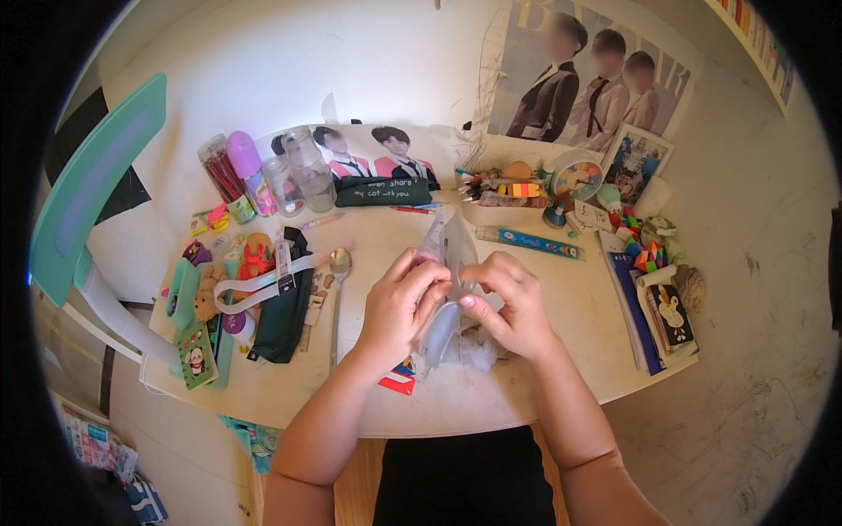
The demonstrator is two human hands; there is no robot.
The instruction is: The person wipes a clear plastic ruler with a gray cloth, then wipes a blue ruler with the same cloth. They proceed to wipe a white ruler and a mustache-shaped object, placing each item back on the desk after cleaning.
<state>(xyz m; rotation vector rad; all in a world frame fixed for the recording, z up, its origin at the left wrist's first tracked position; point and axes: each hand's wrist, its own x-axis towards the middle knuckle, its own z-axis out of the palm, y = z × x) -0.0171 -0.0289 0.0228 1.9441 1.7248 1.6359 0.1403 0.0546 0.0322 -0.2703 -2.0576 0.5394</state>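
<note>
My left hand (411, 292) is closed on a translucent plastic pouch (442, 332), with a clear strip like a ruler (432, 240) rising beside its fingers. My right hand (503, 299) has its thumb and bent fingers at the pouch's other edge, seemingly pinching it. Below the hands, a fluffy pale grey thing (473, 352) lies on the desk, partly hidden by the pouch. A red-edged card (398, 383) lies by my left wrist. Left of my left hand is a long-handled metal spoon (339, 269). What is inside the pouch cannot be told.
A dark green pencil case (283, 319) and small toys lie left. Glass jars (309, 174) and another dark case (381, 192) stand along the back. A pen box (503, 214), a blue ruler (536, 243) and notebooks (635, 315) sit right. A green desk lamp (99, 191) rises at left.
</note>
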